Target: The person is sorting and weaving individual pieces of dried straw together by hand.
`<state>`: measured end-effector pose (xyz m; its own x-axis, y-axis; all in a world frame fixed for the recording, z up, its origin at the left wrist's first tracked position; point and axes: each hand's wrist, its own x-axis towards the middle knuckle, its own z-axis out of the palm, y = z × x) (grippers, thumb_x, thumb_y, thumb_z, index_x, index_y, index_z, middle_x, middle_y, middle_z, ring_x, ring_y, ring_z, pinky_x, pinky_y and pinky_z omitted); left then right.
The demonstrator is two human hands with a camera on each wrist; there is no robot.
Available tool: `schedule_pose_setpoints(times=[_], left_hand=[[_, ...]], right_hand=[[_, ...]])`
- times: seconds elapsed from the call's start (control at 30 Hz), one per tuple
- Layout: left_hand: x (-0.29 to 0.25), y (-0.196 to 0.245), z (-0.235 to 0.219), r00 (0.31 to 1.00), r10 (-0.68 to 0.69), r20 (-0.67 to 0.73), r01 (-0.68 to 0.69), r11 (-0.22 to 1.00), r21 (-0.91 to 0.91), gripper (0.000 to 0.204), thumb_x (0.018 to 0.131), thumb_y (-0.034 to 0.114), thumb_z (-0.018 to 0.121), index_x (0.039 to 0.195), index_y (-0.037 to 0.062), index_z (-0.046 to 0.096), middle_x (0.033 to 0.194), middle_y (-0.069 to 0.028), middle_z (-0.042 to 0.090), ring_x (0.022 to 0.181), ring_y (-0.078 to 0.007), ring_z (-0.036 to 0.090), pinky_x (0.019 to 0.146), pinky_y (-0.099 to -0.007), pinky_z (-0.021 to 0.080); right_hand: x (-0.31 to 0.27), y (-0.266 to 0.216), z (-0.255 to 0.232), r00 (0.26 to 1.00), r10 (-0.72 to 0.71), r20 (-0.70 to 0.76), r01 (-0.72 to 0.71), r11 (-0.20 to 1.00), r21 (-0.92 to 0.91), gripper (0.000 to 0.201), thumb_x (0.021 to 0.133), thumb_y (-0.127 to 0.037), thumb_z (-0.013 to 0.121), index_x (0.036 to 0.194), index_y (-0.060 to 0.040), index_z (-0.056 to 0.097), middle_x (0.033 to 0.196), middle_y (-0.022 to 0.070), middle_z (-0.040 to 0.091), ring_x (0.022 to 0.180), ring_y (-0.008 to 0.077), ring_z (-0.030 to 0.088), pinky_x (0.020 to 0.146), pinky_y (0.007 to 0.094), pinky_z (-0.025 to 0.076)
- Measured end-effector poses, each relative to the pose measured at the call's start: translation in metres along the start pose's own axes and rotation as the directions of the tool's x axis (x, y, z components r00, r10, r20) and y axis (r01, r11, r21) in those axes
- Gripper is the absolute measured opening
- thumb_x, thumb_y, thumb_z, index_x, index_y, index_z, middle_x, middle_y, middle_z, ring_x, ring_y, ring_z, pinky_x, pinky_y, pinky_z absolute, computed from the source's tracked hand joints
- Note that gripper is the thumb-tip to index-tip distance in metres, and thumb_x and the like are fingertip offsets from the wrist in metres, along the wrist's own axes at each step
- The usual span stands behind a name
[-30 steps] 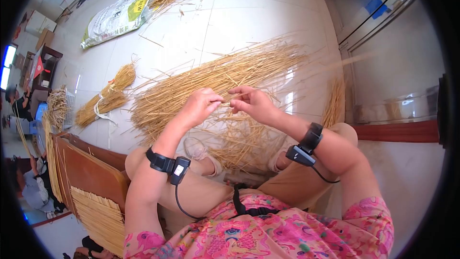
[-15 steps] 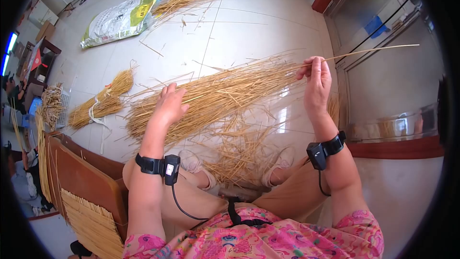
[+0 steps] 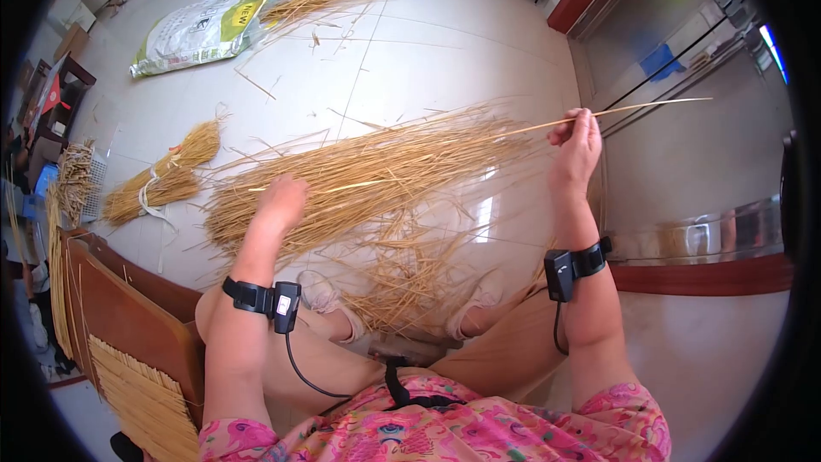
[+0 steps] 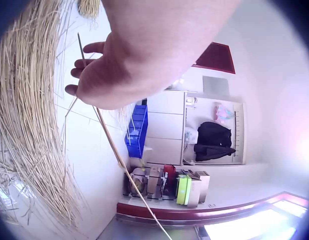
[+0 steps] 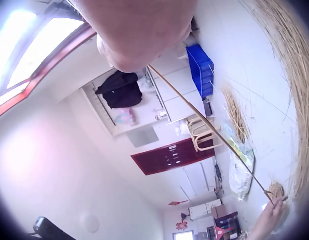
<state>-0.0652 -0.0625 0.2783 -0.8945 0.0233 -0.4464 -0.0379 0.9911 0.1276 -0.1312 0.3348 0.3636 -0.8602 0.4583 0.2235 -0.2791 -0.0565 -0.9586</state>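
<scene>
A long thin straw stalk (image 3: 654, 104) is pinched in my right hand (image 3: 575, 154), at the right end of the heap. Its pale tip points right, toward the metal door. In the right wrist view, the stalk (image 5: 214, 132) stretches from the right hand down to my left hand (image 5: 267, 216). Over the heap's left part, the left hand (image 3: 282, 204) holds the stalk with its fingers curled, and a short end (image 4: 80, 45) sticks out past them in the left wrist view. Below both hands lies the big heap of straw (image 3: 368, 175) on the tiled floor.
Loose straw scraps (image 3: 402, 274) lie between my feet. Left of the heap is a tied straw bundle (image 3: 167, 173). Farther off lies a printed sack (image 3: 201, 30) with straw sticking out. A brown wooden board (image 3: 137, 308) stands by my left leg, a metal door (image 3: 684, 154) at right.
My hands were close together over the heap and have moved apart, the right one out to the right with the stalk. The left hand's spread fingers have since curled.
</scene>
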Motion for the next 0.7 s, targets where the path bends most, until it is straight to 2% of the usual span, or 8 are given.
schedule_pose_setpoints(times=[0.1,0.2,0.3,0.37,0.43,0.5,0.6,0.7], left_hand=[[0.012,-0.030,0.024,0.993,-0.116,0.013,0.111,0.976,0.188,0.032,0.083,0.003,0.049,0.114,0.0028,0.057,0.136,-0.0218,0.038,0.122,-0.0423,0.040,0.096,-0.0447,0.042],[-0.001,-0.019,0.009,0.916,-0.373,-0.145,0.369,0.928,-0.059,0.043,0.082,-0.002,0.046,0.125,0.0030,0.049,0.144,-0.0212,0.026,0.125,-0.0458,0.035,0.103,-0.0418,0.038],[-0.003,-0.014,-0.013,0.926,-0.325,-0.194,0.294,0.940,-0.173,0.047,0.082,-0.003,0.046,0.129,0.0033,0.044,0.146,-0.0202,0.023,0.125,-0.0423,0.038,0.103,-0.0407,0.038],[-0.021,0.013,-0.041,0.918,-0.126,-0.376,0.062,0.982,-0.179,0.041,0.085,0.001,0.048,0.126,0.0024,0.046,0.141,-0.0197,0.031,0.123,-0.0368,0.041,0.103,-0.0394,0.037],[-0.012,0.025,-0.047,0.794,0.174,-0.582,-0.346,0.917,-0.199,0.044,0.084,0.009,0.057,0.126,0.0045,0.043,0.133,-0.0190,0.040,0.118,-0.0338,0.045,0.101,-0.0385,0.038],[-0.021,0.056,-0.050,0.769,0.268,-0.581,-0.511,0.804,-0.305,0.040,0.086,0.015,0.059,0.121,0.0036,0.045,0.123,-0.0186,0.049,0.117,-0.0309,0.047,0.099,-0.0388,0.040],[-0.025,0.082,-0.036,0.791,0.351,-0.502,-0.532,0.799,-0.280,0.039,0.086,0.018,0.060,0.120,0.0046,0.045,0.115,-0.0162,0.054,0.111,-0.0312,0.052,0.097,-0.0388,0.042],[-0.014,0.085,-0.024,0.793,0.306,-0.526,-0.553,0.725,-0.411,0.039,0.084,0.017,0.064,0.117,0.0042,0.048,0.099,-0.0118,0.061,0.091,-0.0262,0.060,0.081,-0.0338,0.049]], right_hand=[[0.018,-0.011,-0.018,0.996,-0.057,-0.068,0.059,0.998,0.031,0.029,0.099,-0.023,0.036,0.079,-0.0066,0.047,0.059,-0.0002,0.043,0.050,0.0082,0.039,0.049,0.0237,0.038],[0.023,-0.016,-0.024,0.990,-0.071,-0.120,0.075,0.997,0.030,0.030,0.099,-0.023,0.035,0.077,-0.0073,0.046,0.057,-0.0004,0.040,0.049,0.0090,0.036,0.050,0.0256,0.037],[0.024,-0.018,-0.025,0.988,-0.076,-0.135,0.078,0.997,0.005,0.030,0.099,-0.023,0.035,0.077,-0.0073,0.046,0.057,-0.0005,0.040,0.049,0.0091,0.036,0.050,0.0254,0.036],[0.021,-0.020,-0.023,0.989,-0.069,-0.130,0.070,0.998,0.004,0.030,0.100,-0.023,0.035,0.077,-0.0074,0.046,0.057,-0.0005,0.040,0.049,0.0091,0.036,0.051,0.0254,0.036],[0.020,-0.021,-0.023,0.991,-0.066,-0.114,0.067,0.998,0.007,0.029,0.100,-0.023,0.035,0.078,-0.0072,0.046,0.058,-0.0004,0.041,0.050,0.0089,0.036,0.050,0.0254,0.036],[0.019,-0.022,-0.022,0.993,-0.056,-0.107,0.058,0.998,0.018,0.029,0.100,-0.023,0.036,0.078,-0.0071,0.046,0.058,-0.0005,0.041,0.050,0.0088,0.036,0.050,0.0253,0.035],[0.018,-0.023,-0.022,0.993,-0.026,-0.114,0.030,0.999,0.041,0.027,0.099,-0.023,0.039,0.079,-0.0070,0.047,0.059,-0.0010,0.041,0.050,0.0085,0.036,0.051,0.0251,0.035],[0.021,-0.018,-0.027,0.992,0.016,-0.122,-0.009,0.998,0.062,0.025,0.098,-0.023,0.043,0.081,-0.0068,0.048,0.061,-0.0015,0.041,0.050,0.0082,0.036,0.051,0.0248,0.036]])
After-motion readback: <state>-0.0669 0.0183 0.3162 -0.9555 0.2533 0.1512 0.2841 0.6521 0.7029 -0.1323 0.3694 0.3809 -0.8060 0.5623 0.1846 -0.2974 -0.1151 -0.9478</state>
